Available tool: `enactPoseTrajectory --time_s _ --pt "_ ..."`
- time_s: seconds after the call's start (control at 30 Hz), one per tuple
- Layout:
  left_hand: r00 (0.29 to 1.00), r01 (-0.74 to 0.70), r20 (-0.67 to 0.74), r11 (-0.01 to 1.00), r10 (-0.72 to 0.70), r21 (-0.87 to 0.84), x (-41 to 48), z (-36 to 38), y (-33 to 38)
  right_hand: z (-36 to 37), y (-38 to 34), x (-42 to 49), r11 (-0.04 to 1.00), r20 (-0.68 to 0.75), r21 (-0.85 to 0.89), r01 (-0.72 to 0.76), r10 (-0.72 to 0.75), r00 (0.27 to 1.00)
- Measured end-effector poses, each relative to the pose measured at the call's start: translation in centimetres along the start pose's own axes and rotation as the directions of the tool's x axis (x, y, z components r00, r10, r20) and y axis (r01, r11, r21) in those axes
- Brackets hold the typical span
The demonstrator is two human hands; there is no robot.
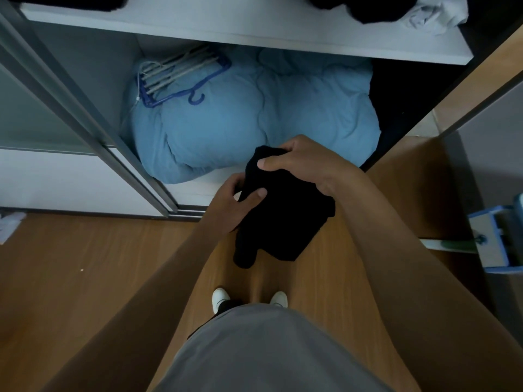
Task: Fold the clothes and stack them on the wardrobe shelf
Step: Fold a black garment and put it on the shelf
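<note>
A black garment (283, 219), partly folded, hangs in front of me above the wooden floor. My left hand (229, 205) grips its left edge, thumb on top of the cloth. My right hand (305, 165) holds its upper end, fingers curled over the top and thumb pressed on the front. The white wardrobe shelf (226, 26) runs across the top of the view. On it lie dark clothes (368, 7) and a crumpled light grey garment (435, 15) at the right, and another dark item (65, 1) at the left.
Below the shelf a light blue duvet (254, 117) fills the wardrobe bottom, with a bundle of blue and white hangers (175, 75) on it. A sliding door frame (93, 123) stands at the left. A blue and white object (498, 239) sits at the right on the floor.
</note>
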State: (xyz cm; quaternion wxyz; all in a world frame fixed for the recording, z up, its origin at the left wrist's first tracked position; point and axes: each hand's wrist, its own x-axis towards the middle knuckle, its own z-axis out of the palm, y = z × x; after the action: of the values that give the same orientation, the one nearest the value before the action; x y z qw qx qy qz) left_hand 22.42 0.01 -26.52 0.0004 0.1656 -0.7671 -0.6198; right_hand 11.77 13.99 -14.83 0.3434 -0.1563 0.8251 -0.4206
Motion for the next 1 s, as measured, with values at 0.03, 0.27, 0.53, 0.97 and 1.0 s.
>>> enactPoseTrajectory --time_s 0.03,0.27,0.53,0.97,1.0 --pt "0.995 0.002 -0.103 0.998 0.005 0.066 0.0 0.2 -0.3 -0.1 0.1 0.0 0.999 -0.016 0.036 -0.015 0.016 1.000" --pt "0.993 -0.045 -0.098 0.987 0.060 0.153 -0.4 1.5 -1.0 0.7 -0.4 -0.2 0.988 -0.090 0.141 -0.068 0.082 0.993" --pt "0.983 -0.086 -0.154 0.990 0.103 0.112 -0.2 0.6 0.2 0.7 -0.2 -0.1 0.995 -0.063 0.027 -0.092 0.094 0.994" --pt "0.944 -0.018 0.330 0.998 0.035 -0.053 -0.7 0.4 1.2 -0.3 -0.5 -0.9 0.988 0.120 0.038 -0.147 0.142 0.983" --pt "0.938 -0.030 0.344 0.998 0.048 -0.056 -0.7 0.3 1.5 -0.5 -0.5 -0.9 0.987 0.133 0.050 -0.154 0.146 0.980"
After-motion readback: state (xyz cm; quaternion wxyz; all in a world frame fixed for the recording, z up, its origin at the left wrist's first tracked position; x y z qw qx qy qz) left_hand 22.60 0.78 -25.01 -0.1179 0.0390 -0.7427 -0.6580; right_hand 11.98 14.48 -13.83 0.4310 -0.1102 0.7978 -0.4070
